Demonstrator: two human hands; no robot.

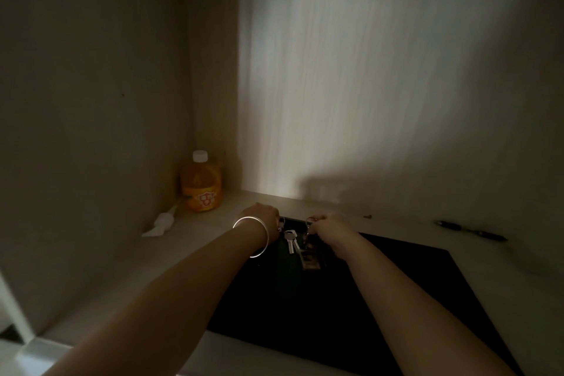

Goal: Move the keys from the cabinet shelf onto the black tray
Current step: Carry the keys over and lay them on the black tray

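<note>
Both hands are over the tray's (396,299) far edge, left hand (265,218) pinched on the keys (290,239), right hand (328,227) pinched on a second bunch with a tag (309,259), so it's the set-down, and next calls for letting go.

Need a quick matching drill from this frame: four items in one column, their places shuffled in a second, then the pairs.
Items:
1. bottle
2. pen
3. bangle
4. silver keys

Places:
A. on the left wrist
B. on the shelf, right of the tray
C. back-left corner of the shelf
D. over the tray's far edge, between the left hand and right hand

Pairs: 1-C, 2-B, 3-A, 4-D
</note>
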